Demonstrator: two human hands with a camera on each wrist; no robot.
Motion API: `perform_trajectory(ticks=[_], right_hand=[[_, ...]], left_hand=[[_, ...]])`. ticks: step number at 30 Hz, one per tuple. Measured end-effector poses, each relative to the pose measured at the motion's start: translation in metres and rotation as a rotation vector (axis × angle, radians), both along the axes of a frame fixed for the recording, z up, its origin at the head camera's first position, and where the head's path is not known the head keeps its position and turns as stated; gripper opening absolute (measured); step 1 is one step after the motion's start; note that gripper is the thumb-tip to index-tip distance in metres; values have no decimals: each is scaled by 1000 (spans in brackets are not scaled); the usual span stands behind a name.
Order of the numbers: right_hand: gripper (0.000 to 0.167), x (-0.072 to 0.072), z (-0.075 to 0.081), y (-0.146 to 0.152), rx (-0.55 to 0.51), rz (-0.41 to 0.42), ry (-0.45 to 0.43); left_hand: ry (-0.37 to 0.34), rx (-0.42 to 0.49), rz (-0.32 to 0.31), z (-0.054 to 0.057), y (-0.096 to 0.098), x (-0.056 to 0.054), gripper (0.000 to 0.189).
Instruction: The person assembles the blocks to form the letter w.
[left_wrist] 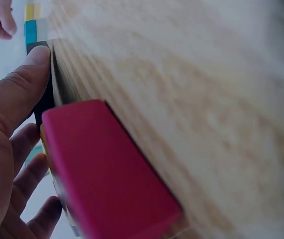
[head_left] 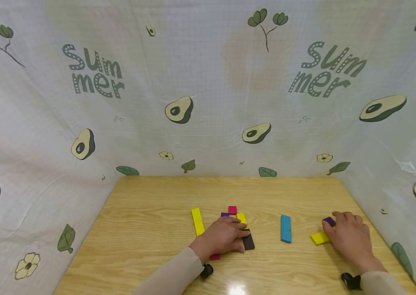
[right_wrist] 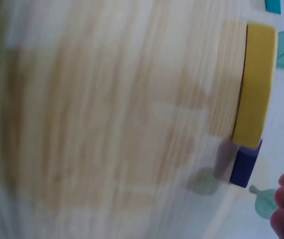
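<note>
"What is the left hand [head_left: 224,237] doing over that bunch of blocks?"

"It lies flat across the cluster in the middle of the wooden table [head_left: 149,229], fingers straight and close together, pressing down. My guess is that it keeps the pieces from sliding apart. A dark brown block [head_left: 248,241] sticks out under the fingertips, a yellow block [head_left: 241,218] and a purple sliver [head_left: 224,214] show past the knuckles, and a pink square [head_left: 232,209] sits at the far end."

"And near the wrist?"

"A red block [left_wrist: 107,169], close up in the left wrist view, with the thumb [left_wrist: 20,84] laid along the dark piece beside it."

"The right hand [head_left: 348,235]?"

"Well apart, near the right edge. Its fingertips sit on a small purple block [head_left: 328,221], which touches a yellow square [head_left: 319,237]. From where I stand, I cannot tell whether the fingers pinch the purple piece or merely rest on it; the right wrist view is blurred, showing only the two blocks edge to edge."

"Anything lying loose?"

"A long yellow bar [head_left: 197,221] just left of the cluster and a blue bar [head_left: 286,228] between the two hands, both flat on the wood, within easy reach of either hand. An avocado-print cloth [head_left: 178,110] hangs around the table."
</note>
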State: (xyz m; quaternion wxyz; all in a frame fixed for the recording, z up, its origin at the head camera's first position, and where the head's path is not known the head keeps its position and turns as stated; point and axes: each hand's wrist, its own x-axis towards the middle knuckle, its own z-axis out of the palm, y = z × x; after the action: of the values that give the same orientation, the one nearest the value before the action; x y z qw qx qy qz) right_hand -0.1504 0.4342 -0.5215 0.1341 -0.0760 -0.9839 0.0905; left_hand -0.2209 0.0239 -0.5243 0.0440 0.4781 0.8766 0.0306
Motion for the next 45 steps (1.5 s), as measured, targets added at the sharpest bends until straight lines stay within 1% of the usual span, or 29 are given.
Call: perform_trajectory(ticks=[4, 7, 13, 23, 29, 33, 41, 45], right_hand=[[60, 0, -1, 8, -4, -29, -62], [61, -1, -2, 11, -7, -42, -92], [58, -4, -5, 14, -6, -50, -99], [50, -9, -4, 18, 1, -32, -152], [50, -12, -5, 19, 2, -26, -183], [49, -12, -4, 17, 8, -13, -158], [43, -12, -4, 7, 11, 39, 8], [40, -10, -3, -2, 8, 80, 53]], left_hand=[[8, -13, 2, 0, 0, 0, 60], [9, -19, 11, -1, 1, 0, 60], [17, -19, 11, -1, 1, 1, 60], [39, -19, -2, -2, -1, 1, 60], [37, -10, 2, -4, -1, 1, 60], [40, -11, -3, -4, -1, 0, 60], [48, -13, 0, -4, 0, -3, 61], [41, -13, 5, -4, 1, -3, 61]])
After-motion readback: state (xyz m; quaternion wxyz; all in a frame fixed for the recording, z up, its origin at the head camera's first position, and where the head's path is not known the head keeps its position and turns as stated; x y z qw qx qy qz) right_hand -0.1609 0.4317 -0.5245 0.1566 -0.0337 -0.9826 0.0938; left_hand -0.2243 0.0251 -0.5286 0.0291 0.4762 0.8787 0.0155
